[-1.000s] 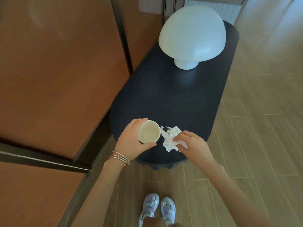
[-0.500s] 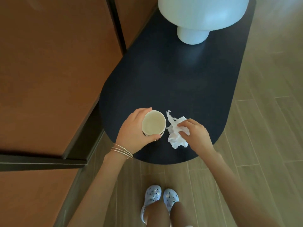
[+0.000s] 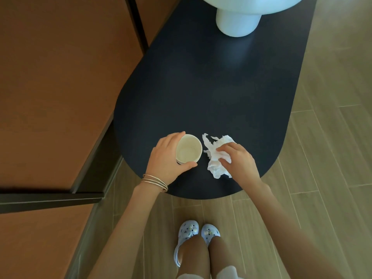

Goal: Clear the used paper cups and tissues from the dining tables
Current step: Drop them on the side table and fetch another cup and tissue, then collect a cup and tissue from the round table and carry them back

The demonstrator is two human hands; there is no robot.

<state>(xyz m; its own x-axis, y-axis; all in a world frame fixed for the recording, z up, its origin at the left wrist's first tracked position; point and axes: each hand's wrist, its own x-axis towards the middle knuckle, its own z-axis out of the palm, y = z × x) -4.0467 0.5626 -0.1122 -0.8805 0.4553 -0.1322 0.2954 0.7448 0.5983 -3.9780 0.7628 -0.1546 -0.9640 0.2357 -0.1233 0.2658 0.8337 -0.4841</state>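
Gripping the paper cup (image 3: 188, 148) in your left hand (image 3: 167, 158), you bunch the tissue (image 3: 216, 156) under your right hand (image 3: 236, 160), near the desk (image 3: 211, 87) edge, apparently gathering both together.

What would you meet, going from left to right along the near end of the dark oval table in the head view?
Left hand → cream round paper cup it grips → crumpled white paper tissue → right hand pinching that tissue.

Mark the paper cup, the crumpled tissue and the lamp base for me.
paper cup (image 3: 188, 151), head view, its inner floor.
crumpled tissue (image 3: 216, 169), head view, lower folds.
lamp base (image 3: 236, 23), head view, front of stem.
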